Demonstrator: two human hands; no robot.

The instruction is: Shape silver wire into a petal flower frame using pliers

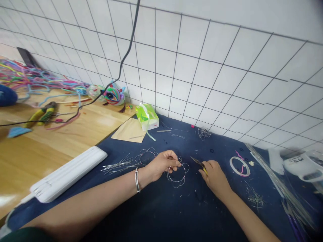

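Observation:
My left hand [165, 164] pinches the edge of a flower-shaped wire ring [182, 180] with thin looped petals, above the dark blue cloth. In my right hand [215, 176] are pliers [199, 162] with yellow handles; the dark jaws point left toward the ring, apart from it. Whether the jaws are parted is too small to tell. Behind my left wrist lies another flower-shaped wire ring [141, 155], partly hidden. Left of it is a bundle of straight wire pieces [118, 165].
On the cloth [161, 215] are a tangled wire clump [204, 133], a white coil [239, 167], wire scraps [256, 199] and long wires [280, 185]. A tissue pack [150, 117], white power strip [70, 173] and yellow-green pliers [43, 114] are to the left. A black cable [122, 60] hangs across the view.

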